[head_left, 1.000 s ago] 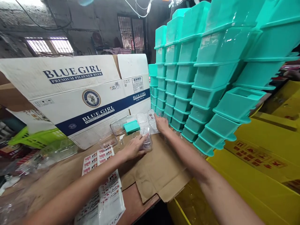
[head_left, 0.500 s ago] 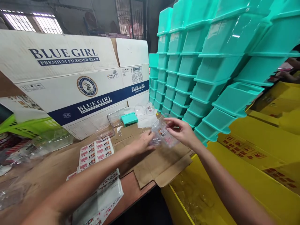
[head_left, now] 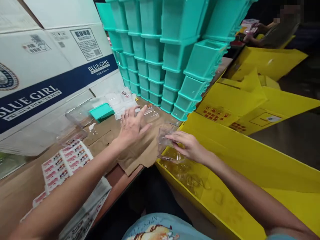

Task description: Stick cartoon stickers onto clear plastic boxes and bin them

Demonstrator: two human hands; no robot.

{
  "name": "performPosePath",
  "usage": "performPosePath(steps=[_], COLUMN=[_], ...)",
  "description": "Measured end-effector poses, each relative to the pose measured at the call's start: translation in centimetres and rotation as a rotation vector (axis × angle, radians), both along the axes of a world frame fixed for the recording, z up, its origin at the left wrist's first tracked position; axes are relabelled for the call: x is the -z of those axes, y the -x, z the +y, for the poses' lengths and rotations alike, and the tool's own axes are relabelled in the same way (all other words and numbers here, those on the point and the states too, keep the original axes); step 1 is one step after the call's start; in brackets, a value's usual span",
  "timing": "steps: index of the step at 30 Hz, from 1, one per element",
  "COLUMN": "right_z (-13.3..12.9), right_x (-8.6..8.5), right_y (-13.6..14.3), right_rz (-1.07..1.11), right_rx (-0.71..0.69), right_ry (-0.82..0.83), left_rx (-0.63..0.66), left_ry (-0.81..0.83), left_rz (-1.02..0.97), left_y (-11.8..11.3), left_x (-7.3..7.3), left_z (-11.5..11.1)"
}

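Note:
My right hand (head_left: 190,146) pinches a clear plastic container (head_left: 163,138) by its side, over the near corner of the yellow box (head_left: 225,203). Several more clear plastic pieces (head_left: 192,183) lie inside that box. Fingers spread and holding nothing, my left hand (head_left: 132,125) is over the brown cardboard (head_left: 147,140) on the table. Just beyond its fingertips is another clear plastic piece (head_left: 152,111). Sheets of pink-and-black stickers (head_left: 66,163) lie left of my left forearm, partly hidden by it.
Tall stacks of turquoise bins (head_left: 155,56) rise at the back. A white beer carton (head_left: 52,66) stands upright on the left. Before it sit a turquoise lid-like piece (head_left: 101,111) and clear containers (head_left: 80,113). A person's hand (head_left: 250,38) shows at the far right.
The view has swung right and down. My right hand has carried the clear container from the cardboard to the yellow box. My left hand has let go of the plastic and opened.

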State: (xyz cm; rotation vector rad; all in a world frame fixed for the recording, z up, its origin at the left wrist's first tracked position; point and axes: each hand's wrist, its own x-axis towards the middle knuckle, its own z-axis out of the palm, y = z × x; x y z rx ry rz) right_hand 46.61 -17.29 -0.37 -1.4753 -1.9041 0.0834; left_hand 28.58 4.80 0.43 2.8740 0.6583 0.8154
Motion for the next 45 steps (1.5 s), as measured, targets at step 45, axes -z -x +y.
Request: performPosePath(steps=[45], right_z=[4.2], right_x=[-2.0], right_y=[-2.2], right_rz=[-0.159], right_rx=[0.31], right_ry=[0.482], left_rx=[0.158], left_ry=[0.176], left_rz=[0.212], left_y=[-8.1], left_x=[-2.9], left_z=[5.2])
